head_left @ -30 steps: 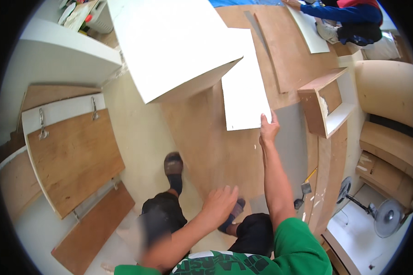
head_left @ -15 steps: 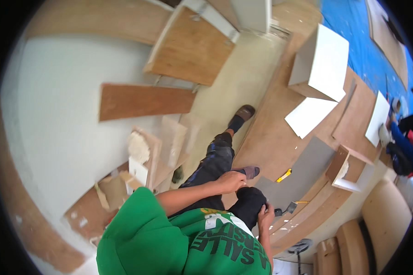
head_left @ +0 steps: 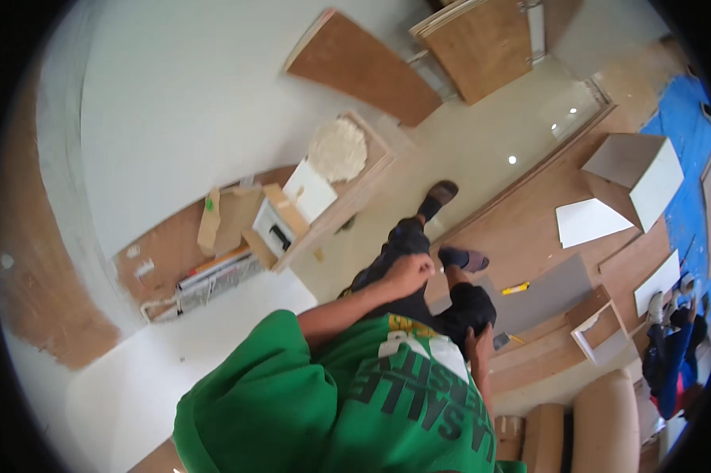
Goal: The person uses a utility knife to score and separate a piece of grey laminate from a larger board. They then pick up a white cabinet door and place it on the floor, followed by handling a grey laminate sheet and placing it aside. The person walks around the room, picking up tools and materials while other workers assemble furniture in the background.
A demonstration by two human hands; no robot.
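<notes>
My left hand is held over my dark trousers, its fingers curled in. Whatever they may hold is too small to make out. Against my bent knee rests my right hand, with its fingers partly hidden by the leg and sleeve side. Beyond the knee a yellow utility knife lies on a grey sheet. Close to my right hand, a small dark flat tool lies by a thin yellow stick.
A round cream slab sits on a wooden cabinet at left. An open wooden box and a white-sided box stand at right. Brown panels lean at the back. Another person crouches at the far right.
The whole view has swung, so the room sits lower and further right. My left hand has moved away from the knee. My right hand stays by the knee.
</notes>
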